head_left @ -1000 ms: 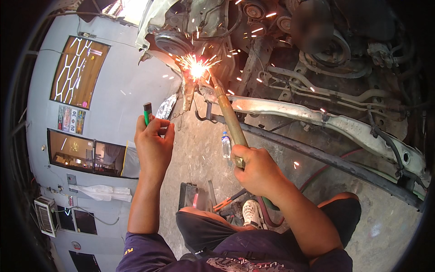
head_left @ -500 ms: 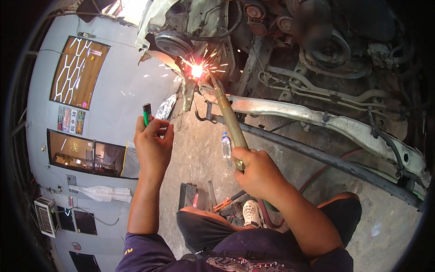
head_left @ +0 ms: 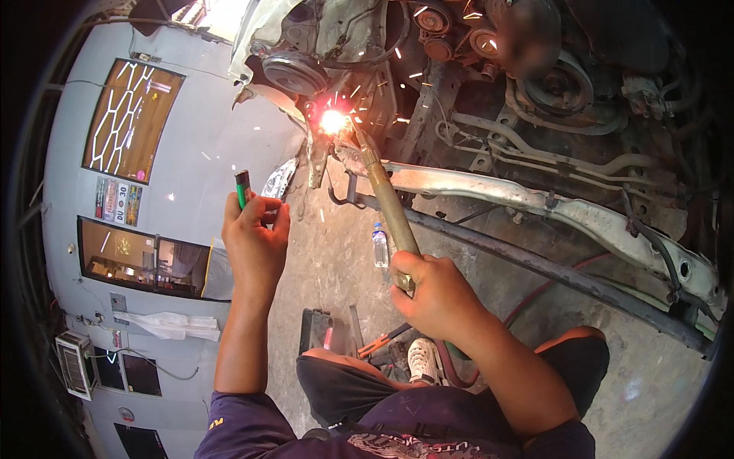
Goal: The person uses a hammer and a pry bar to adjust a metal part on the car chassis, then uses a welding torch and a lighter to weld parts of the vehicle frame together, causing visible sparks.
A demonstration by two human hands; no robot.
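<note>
I see open concrete floor [head_left: 336, 260] between my hands, with the pale metal beam [head_left: 535, 203] and engine parts crowding the far right. My right hand [head_left: 436, 294] is wrapped around a brass cutting torch [head_left: 386, 199], angled up and left, its tip at a bright glow [head_left: 333, 121] throwing sparks. My left hand [head_left: 256, 237] is raised, pinching a green lighter [head_left: 243, 187] upright.

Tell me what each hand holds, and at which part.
The right hand grips the torch at its lower handle end. The left hand holds a green lighter by its lower body.
</note>
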